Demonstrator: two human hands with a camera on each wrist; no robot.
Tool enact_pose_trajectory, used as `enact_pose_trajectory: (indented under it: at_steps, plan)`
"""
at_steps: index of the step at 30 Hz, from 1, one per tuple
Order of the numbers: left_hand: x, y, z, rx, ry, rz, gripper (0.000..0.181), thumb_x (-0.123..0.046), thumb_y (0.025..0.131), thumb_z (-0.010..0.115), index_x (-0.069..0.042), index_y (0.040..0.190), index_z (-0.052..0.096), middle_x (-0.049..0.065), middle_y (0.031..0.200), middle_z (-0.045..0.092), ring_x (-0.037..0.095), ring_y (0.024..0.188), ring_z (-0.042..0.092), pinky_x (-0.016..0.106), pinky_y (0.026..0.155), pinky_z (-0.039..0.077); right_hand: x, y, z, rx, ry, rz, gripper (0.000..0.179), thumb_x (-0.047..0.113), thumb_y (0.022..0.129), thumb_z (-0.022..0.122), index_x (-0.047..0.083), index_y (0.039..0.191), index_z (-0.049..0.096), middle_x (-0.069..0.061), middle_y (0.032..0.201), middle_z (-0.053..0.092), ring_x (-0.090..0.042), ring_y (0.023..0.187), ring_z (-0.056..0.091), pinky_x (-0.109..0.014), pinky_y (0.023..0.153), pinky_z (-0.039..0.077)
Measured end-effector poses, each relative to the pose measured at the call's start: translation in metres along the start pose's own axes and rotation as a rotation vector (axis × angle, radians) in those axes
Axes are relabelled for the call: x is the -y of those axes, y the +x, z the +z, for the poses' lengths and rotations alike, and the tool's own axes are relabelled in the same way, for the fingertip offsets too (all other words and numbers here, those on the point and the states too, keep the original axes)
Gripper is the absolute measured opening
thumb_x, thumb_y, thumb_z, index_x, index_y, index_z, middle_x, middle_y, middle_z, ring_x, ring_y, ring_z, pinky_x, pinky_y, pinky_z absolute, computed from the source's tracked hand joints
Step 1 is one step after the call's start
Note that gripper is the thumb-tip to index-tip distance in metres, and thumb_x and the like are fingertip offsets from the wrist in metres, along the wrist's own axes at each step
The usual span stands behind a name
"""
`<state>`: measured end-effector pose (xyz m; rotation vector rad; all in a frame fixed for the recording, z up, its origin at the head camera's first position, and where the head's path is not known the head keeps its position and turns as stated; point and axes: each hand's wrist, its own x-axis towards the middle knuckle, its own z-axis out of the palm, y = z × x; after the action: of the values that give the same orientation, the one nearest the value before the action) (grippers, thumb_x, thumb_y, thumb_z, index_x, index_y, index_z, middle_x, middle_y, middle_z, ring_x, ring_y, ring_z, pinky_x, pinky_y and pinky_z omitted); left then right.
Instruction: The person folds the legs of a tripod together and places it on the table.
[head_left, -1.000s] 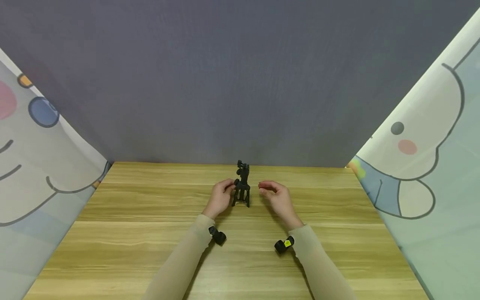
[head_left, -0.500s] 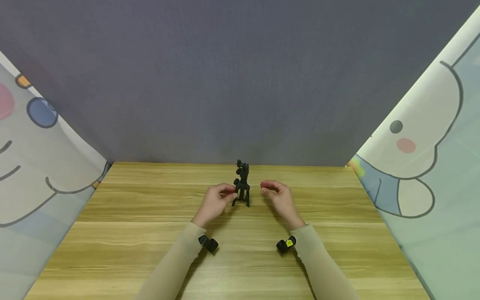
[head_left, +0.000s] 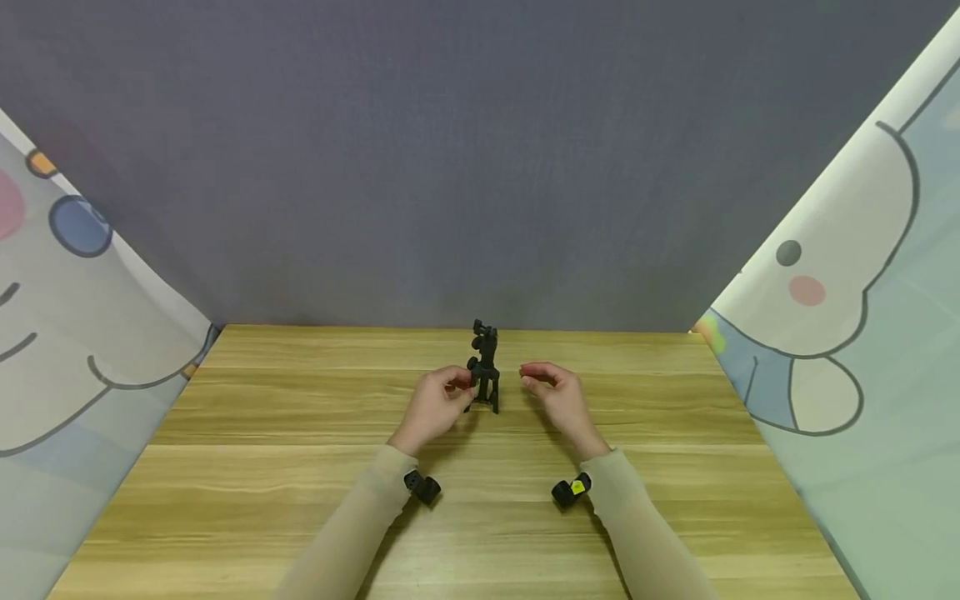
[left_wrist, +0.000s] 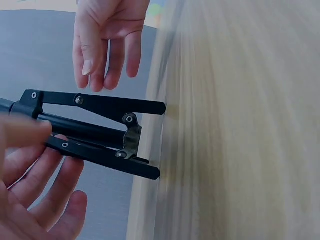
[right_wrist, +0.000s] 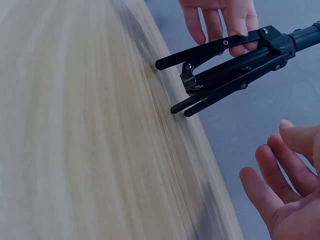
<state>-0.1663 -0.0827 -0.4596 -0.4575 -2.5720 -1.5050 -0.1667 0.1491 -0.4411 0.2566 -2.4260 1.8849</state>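
Note:
A small black tripod (head_left: pixel 487 354) stands upright on the table, its short legs spread a little apart. On its left side my left hand (head_left: pixel 430 408) pinches one leg near the top. In the right wrist view that leg (right_wrist: pixel 205 53) has the thumb on its outer face and fingers behind it. A metal brace (left_wrist: pixel 131 137) links the legs in the left wrist view. My right hand (head_left: pixel 561 397) hovers to the right of the tripod, apart from it, fingers relaxed and holding nothing.
The wood-grain table (head_left: pixel 480 533) ends at a dark grey partition (head_left: pixel 480 167) close behind the tripod. Cartoon-printed curtains hang at the left (head_left: pixel 75 333) and right (head_left: pixel 825 333). Each wrist wears a small black camera.
My left hand has shifted left and nearer, then slightly back right, its thumb now in front of the tripod's leg. The tripod and my right hand have hardly moved.

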Motion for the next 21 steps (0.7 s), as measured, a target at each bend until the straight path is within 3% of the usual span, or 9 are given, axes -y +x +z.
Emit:
enact_pose_trajectory:
  at_steps: [8, 14, 21]
  plan:
    - [0.006, 0.010, 0.001, 0.013, -0.043, -0.003, 0.011, -0.010, 0.098, 0.064, -0.005, 0.105, 0.072, 0.004, 0.099, 0.069, 0.018, 0.091, 0.064, 0.036, 0.078, 0.054, -0.032, 0.010, 0.001, -0.005, 0.034, 0.031, 0.026, 0.004, 0.094, 0.069, -0.009, 0.116, 0.068, -0.021, 0.115, 0.069, -0.024, 0.102, 0.065, -0.036, 0.084, 0.056]
    - [0.016, 0.024, 0.000, 0.070, -0.067, -0.035, 0.015, -0.011, 0.101, 0.060, -0.010, 0.112, 0.070, 0.003, 0.108, 0.066, 0.021, 0.099, 0.063, 0.042, 0.083, 0.053, -0.037, 0.011, 0.003, -0.017, 0.043, -0.002, 0.026, 0.007, 0.094, 0.070, -0.008, 0.115, 0.069, -0.017, 0.112, 0.070, -0.026, 0.102, 0.065, -0.026, 0.081, 0.054]
    - [0.019, 0.025, 0.000, 0.037, -0.083, -0.035, 0.027, -0.013, 0.097, 0.068, -0.008, 0.123, 0.068, 0.005, 0.121, 0.065, 0.023, 0.109, 0.061, 0.046, 0.096, 0.049, -0.037, 0.011, 0.003, -0.028, 0.030, -0.010, 0.022, 0.004, 0.093, 0.070, -0.008, 0.112, 0.070, -0.015, 0.109, 0.071, -0.025, 0.099, 0.066, -0.024, 0.078, 0.054]
